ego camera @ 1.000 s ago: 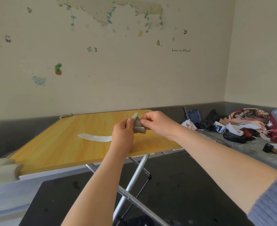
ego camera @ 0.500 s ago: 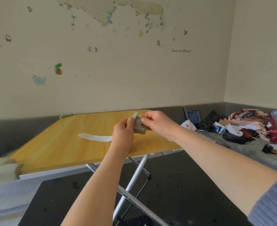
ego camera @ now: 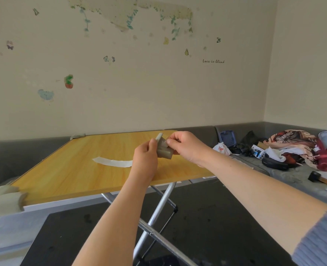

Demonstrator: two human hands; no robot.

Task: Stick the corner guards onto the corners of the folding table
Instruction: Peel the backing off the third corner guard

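Corner guard (ego camera: 163,149) pinched between left hand (ego camera: 145,160) and right hand (ego camera: 185,146) fingers, above worktop (ego camera: 72,169). Backing best peeled slowly; adhesive left untouched.

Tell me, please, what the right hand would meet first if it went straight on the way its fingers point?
The right hand points left, fingertips already pinching the corner guard; just past it is the left hand holding the other side. Depth looks matched.
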